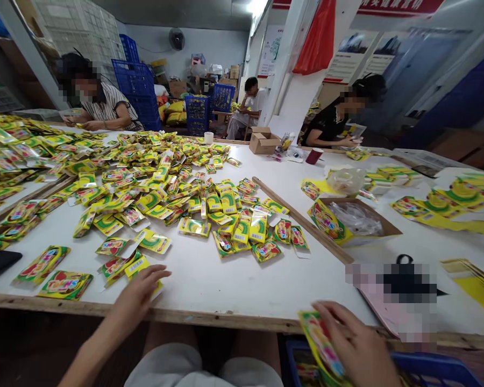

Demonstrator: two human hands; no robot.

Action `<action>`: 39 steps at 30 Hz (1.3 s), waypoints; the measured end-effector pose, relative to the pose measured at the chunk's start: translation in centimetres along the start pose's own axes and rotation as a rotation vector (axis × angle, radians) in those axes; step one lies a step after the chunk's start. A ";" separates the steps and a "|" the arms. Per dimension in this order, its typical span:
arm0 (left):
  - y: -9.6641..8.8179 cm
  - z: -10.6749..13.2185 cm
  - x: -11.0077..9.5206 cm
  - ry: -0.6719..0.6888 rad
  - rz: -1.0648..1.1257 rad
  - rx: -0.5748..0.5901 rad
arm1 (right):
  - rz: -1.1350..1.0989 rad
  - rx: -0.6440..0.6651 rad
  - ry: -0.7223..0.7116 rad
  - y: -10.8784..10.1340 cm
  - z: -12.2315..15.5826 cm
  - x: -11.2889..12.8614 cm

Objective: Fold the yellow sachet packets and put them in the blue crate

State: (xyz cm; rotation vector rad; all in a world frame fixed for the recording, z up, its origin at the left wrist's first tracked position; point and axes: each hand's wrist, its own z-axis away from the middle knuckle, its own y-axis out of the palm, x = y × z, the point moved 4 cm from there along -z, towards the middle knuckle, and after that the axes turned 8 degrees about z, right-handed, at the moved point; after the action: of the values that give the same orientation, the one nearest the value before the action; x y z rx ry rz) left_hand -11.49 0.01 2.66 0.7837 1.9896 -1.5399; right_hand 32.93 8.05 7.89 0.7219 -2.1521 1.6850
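Observation:
My left hand (pixel 139 293) lies flat near the table's front edge, fingers stretched out over a yellow packet (pixel 135 265) at the near end of a big heap of yellow-green packets (pixel 161 188). My right hand (pixel 357 344) is below the table edge at the lower right, fingers wrapped round a stack of colourful packets (pixel 320 344) held above a blue crate (pixel 431 368).
The white table (pixel 226 274) has a wooden front rim. A wooden strip (pixel 298 217) runs diagonally beside an open cardboard box (pixel 357 217) with plastic bags. Three people sit at the far side. Blue crates (pixel 139 88) are stacked behind. A small box (pixel 263 141) stands at the far edge.

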 end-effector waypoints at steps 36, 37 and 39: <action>8.4 -4.1 -7.5 0.012 0.610 -0.062 | -0.571 0.177 -0.281 12.6 -1.1 13.4; 8.6 -4.1 -7.6 0.013 0.626 -0.082 | -0.580 0.141 -0.255 12.6 -1.2 13.2; 8.9 -4.0 -7.6 0.007 0.649 -0.128 | -0.603 0.092 -0.205 12.7 -1.2 12.8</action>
State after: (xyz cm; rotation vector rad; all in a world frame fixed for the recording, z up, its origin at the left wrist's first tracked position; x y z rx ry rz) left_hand -0.04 4.58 2.77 1.2246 1.5843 -1.0175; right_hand 15.16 8.99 4.78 1.4497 -1.7221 1.4274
